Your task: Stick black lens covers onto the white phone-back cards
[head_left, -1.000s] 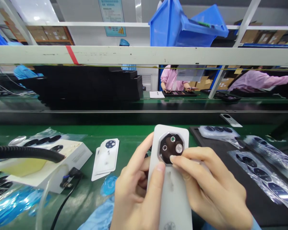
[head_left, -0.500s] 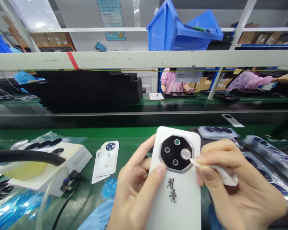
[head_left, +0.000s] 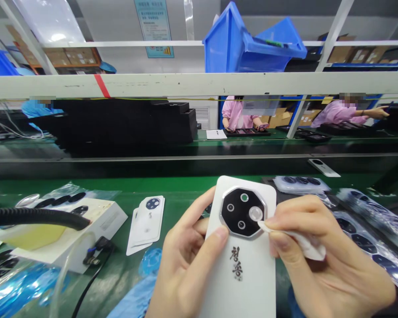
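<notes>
My left hand [head_left: 185,260] grips a white smartphone [head_left: 242,274] from below, back facing up, with the thumb along its lower left side. The phone has an octagonal black camera module [head_left: 242,212] with a silver rim, and dark calligraphy [head_left: 236,263] is printed beneath it. My right hand [head_left: 331,260] pinches a folded white cloth [head_left: 305,243], whose pointed corner touches the large round lens [head_left: 255,213]. The phone's lower end runs out of the frame.
On the green workbench, a stack of white covers [head_left: 147,225] lies left of the phone. Further left are a white box [head_left: 86,234] and a black ribbed hose [head_left: 33,218]. A black tray [head_left: 365,265] of bagged dark parts lies right. Co-workers in pink sleeves work beyond a beam.
Since one second ago, the phone has turned upright and come closer, showing the calligraphy. My right hand has brought the cloth onto the lens. Over the last half second, little has shifted.
</notes>
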### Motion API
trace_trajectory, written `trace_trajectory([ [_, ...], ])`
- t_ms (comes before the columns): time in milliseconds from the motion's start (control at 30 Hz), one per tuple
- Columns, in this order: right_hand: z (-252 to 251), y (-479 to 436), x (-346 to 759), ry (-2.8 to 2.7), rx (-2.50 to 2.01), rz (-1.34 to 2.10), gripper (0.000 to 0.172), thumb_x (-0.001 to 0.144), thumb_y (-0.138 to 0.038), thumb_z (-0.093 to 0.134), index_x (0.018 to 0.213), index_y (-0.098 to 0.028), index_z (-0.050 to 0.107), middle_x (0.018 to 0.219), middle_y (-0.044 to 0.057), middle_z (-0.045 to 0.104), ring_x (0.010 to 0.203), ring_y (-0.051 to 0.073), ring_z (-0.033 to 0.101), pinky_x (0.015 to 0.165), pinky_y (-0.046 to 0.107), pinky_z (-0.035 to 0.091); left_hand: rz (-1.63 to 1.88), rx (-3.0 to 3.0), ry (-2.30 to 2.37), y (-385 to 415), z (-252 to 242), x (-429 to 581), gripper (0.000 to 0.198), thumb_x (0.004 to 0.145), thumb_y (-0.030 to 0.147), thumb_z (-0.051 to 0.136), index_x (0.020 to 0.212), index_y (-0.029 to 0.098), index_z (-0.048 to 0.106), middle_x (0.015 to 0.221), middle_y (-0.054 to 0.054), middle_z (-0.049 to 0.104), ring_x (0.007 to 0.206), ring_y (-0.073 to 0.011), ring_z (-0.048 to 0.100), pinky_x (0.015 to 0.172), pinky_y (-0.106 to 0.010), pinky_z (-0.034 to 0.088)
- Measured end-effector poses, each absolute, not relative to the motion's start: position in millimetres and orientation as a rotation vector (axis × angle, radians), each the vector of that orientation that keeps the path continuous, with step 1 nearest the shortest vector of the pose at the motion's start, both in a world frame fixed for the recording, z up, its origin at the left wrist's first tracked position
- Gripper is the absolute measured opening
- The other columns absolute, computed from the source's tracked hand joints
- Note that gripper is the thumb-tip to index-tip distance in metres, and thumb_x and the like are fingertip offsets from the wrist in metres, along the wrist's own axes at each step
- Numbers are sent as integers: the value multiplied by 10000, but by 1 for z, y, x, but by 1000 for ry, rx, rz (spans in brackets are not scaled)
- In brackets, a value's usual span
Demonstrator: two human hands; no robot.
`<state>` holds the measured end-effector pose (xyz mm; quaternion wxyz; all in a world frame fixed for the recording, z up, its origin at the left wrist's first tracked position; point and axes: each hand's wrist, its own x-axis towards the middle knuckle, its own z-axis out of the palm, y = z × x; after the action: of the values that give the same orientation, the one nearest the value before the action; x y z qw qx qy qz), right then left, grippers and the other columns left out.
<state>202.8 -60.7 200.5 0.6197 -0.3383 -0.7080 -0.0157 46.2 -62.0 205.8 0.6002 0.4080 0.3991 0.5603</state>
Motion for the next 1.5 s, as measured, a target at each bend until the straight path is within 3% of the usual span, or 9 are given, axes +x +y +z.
trace_trajectory([
  [233,204,-60,209,-1890,-813,-176,204,819,-26,583,948,-178,625,850,22,608,733,107,617,582,202,520,1385,998,1040,-68,204,49,715,699,397,792,1350,214,559,594,-3,680,489,-114,555,439,-143,409],
  [433,205,-59,202,-1901,-852,-361,177,833,-42,553,904,-168,656,816,6,645,673,77,657,543,170,509,1476,1022,1095,-72,203,53,550,713,367,786,1229,223,666,592,1,684,453,-101,512,400,-150,384],
  [600,200,-56,197,-1903,-873,-459,265,823,-6,494,928,-187,656,831,5,673,662,91,675,529,185,517,1523,1068,1121,-71,202,54,492,738,351,764,1206,230,677,619,2,697,422,-95,496,376,-156,363],
  [800,198,-58,201,-1965,-867,-334,281,828,-1,480,952,-192,644,854,12,662,678,94,665,545,186,517,1547,1073,1161,-74,202,55,468,719,343,777,1166,225,703,593,6,690,421,-101,501,377,-163,368],
  [1067,204,-61,206,-1669,-703,108,155,810,-39,597,884,-170,632,786,21,579,669,124,582,535,236,517,1366,991,980,-69,204,50,589,750,399,750,1293,213,617,781,-57,761,496,-152,613,438,-192,447],
  [1300,204,-64,204,-1593,-687,146,175,804,-18,595,883,-168,639,766,31,573,628,120,555,381,193,424,1291,951,870,-65,206,49,577,767,324,741,1314,210,595,781,-73,763,539,-190,665,458,-211,496],
  [1500,206,-65,201,-1597,-713,114,150,823,-43,607,874,-182,631,762,21,575,573,100,530,363,196,391,1285,976,858,-64,204,48,571,794,328,707,1329,180,577,724,-70,747,513,-188,656,446,-216,490],
])
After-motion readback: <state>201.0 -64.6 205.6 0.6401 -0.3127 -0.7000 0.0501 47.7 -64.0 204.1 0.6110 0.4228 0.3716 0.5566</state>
